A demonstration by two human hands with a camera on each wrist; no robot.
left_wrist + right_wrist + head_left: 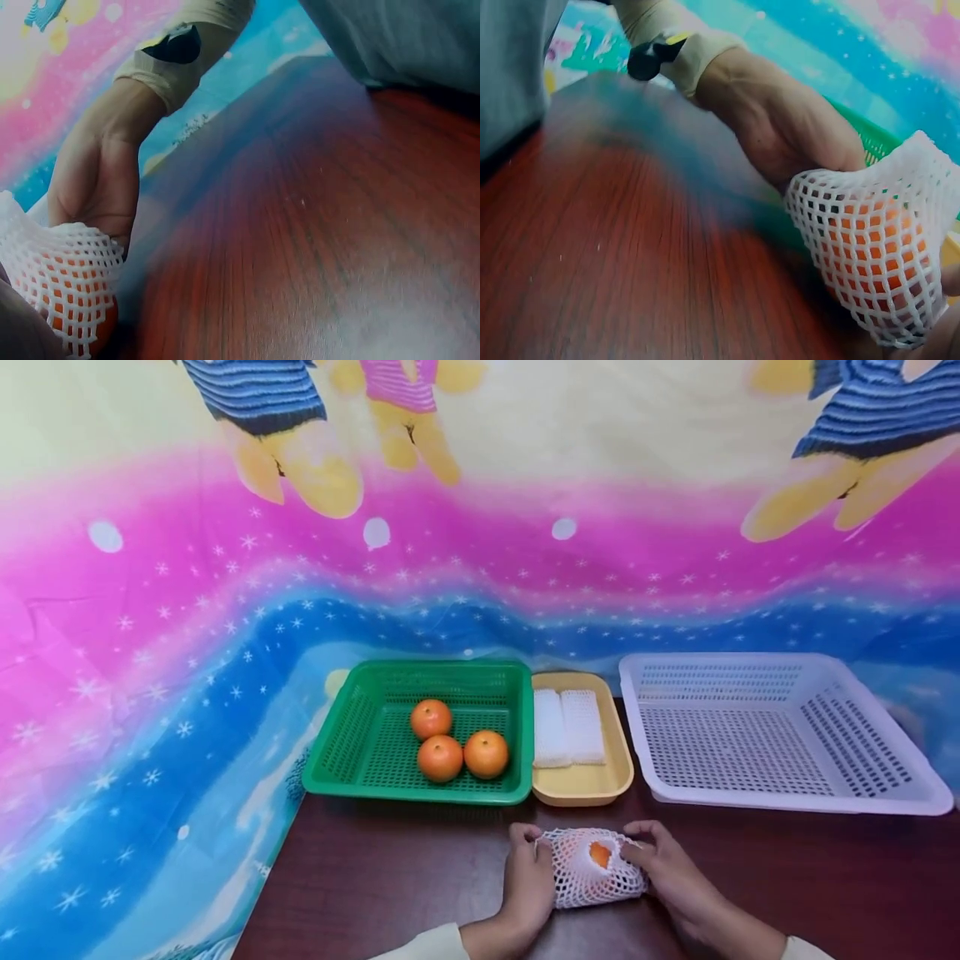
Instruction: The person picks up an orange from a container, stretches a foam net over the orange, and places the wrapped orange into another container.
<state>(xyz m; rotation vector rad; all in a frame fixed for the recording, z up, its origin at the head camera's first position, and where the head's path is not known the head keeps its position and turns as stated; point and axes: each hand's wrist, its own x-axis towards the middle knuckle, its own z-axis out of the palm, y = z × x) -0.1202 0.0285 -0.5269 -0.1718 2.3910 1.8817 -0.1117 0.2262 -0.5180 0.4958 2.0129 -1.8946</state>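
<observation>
An orange [600, 855] sits inside a white foam fruit net [573, 881], low over the front of the table. Part of its bare skin shows through an opening in the net. My left hand [527, 881] pinches the net's left edge between thumb and fingers. On the other side my right hand [670, 870] pinches the right edge near the opening. In the right wrist view the net [855, 262] is stretched around the orange, whose colour shows through the mesh. The left wrist view shows the orange's lower side [107, 326] below the net.
A green basket [420, 793] at the back left holds three oranges [440, 758]. Beside it, a yellow tray [581, 785] carries folded white foam nets [582, 727]. A white basket [720, 743] stands at the back right. A patterned cloth [465, 543] hangs behind the dark wooden table [375, 868].
</observation>
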